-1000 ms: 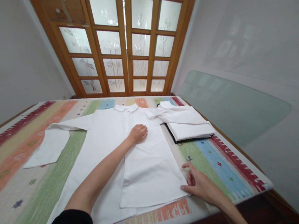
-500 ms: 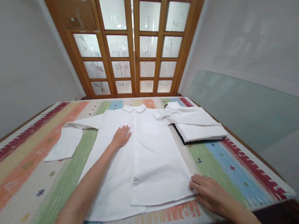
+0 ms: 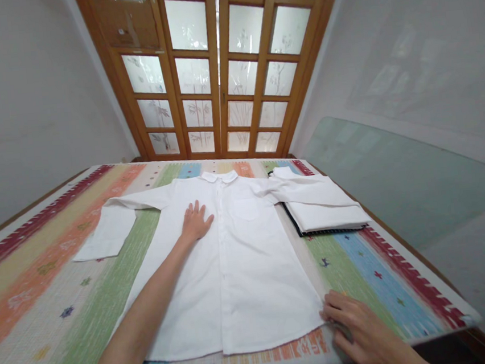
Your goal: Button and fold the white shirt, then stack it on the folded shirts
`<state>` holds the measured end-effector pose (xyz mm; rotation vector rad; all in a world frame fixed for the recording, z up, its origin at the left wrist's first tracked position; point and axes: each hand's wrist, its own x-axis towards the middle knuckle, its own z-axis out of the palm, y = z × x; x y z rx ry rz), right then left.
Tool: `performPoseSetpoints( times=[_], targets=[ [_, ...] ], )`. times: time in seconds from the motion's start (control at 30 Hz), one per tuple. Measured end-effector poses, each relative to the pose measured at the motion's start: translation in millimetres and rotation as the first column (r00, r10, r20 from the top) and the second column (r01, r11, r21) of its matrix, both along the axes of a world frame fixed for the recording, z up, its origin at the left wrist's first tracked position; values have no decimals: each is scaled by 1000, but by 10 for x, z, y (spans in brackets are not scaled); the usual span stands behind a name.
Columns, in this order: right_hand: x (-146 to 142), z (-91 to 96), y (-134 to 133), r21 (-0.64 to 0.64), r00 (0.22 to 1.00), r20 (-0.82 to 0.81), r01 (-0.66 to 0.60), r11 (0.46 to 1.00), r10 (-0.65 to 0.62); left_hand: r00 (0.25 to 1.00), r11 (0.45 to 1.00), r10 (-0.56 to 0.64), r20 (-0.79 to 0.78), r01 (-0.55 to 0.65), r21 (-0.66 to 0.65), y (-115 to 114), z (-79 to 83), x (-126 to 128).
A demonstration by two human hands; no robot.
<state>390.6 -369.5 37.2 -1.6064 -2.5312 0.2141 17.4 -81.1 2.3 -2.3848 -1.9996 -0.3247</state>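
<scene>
A white button-front shirt (image 3: 259,266) lies face up, its collar toward the doors. One sleeve stretches left and is bent; the other reaches right, over a folded stack of clothes (image 3: 323,218). My left hand (image 3: 197,222) rests flat on the shirt's left chest with the fingers spread. At the lower right corner of the hem, my right hand (image 3: 350,323) pinches the shirt's edge between thumb and fingers. The front placket runs straight down the middle.
Beneath the shirt is a striped, patterned cloth (image 3: 87,311) covering the table. Wooden doors with glass panes (image 3: 214,70) stand beyond the far edge. A pale green glass-like panel (image 3: 400,172) is by the right wall.
My right hand has drawn the hem corner slightly down and right, and the front panel's crumpled lower edge now lies flatter. My left hand's fingers have spread and turned slightly on the chest.
</scene>
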Motion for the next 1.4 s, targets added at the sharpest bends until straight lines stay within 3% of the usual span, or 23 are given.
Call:
performPoseSetpoints(
  times=[0.1,0.23,0.33,0.47,0.6,0.73,0.87,0.97,1.07,1.13,1.27,1.4],
  targets=[
    [-94,121,106,-47,1000,-23,-16,999,15,1000,1000,27,-3,-27,-11,2,-1,3],
    [-316,119,426,93,987,-151,74,993,-60,1000,999,15,-12,-15,-44,8,19,-4],
    [-494,-60,719,139,970,-233,98,985,-63,1000,998,12,-16,-13,-56,20,46,-92],
    [-644,-387,965,52,979,-152,146,988,-137,996,994,74,-43,-77,-79,60,76,-424],
    [-668,-566,941,113,984,-98,162,980,-151,989,988,125,-74,-131,-79,91,71,-828],
    [-630,-584,757,182,993,-61,111,977,-101,991,993,106,-82,-110,-52,84,38,-993],
    [-593,-493,552,157,999,-32,10,988,-5,990,992,113,-79,-117,-43,76,30,-962],
    [-594,-322,461,48,990,-58,-128,991,130,985,986,153,-77,-157,-51,81,60,-874],
    [-651,-124,495,-104,944,-139,-314,944,299,983,983,171,-72,-176,-58,75,101,-689],
    [-716,-54,613,-136,924,-203,-354,925,324,992,990,117,-55,-120,-68,53,114,-517],
    [-838,-158,1040,-38,973,-208,-112,993,101,999,999,-3,-36,1,-46,-29,68,-222],
    [-901,-366,1506,-2,994,-39,107,994,-107,999,999,-46,-22,46,6,-91,-18,-186]
  ],
)
